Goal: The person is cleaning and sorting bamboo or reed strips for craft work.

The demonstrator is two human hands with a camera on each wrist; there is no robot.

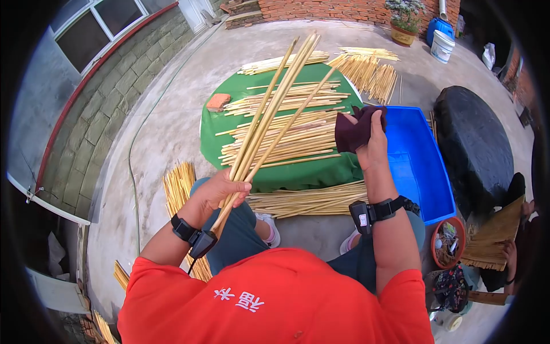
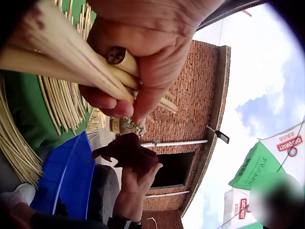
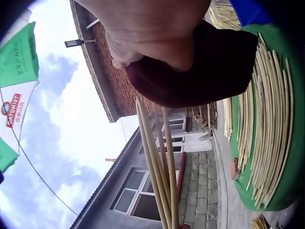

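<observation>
Several long pale stalks (image 1: 275, 103) are gripped near their lower ends by my left hand (image 1: 220, 192), fanning up and to the right over the green cloth (image 1: 338, 169). In the left wrist view the thumb and fingers of the left hand (image 2: 138, 57) pinch the stalks (image 2: 71, 57). My right hand (image 1: 373, 143) holds a dark maroon cloth (image 1: 350, 133), its fingers curled round it, right of the stalks and apart from them. The right wrist view shows the maroon cloth (image 3: 190, 76) under the right hand (image 3: 152, 33), with the stalk tips just beyond.
Rows of stalks (image 1: 286, 135) and a brick (image 1: 218, 102) lie on the green cloth. A blue tub (image 1: 421, 166) stands at the right, beside a black covered object (image 1: 475, 143) and a red basin (image 1: 448, 243). Another stalk bundle (image 1: 179, 186) is at the left.
</observation>
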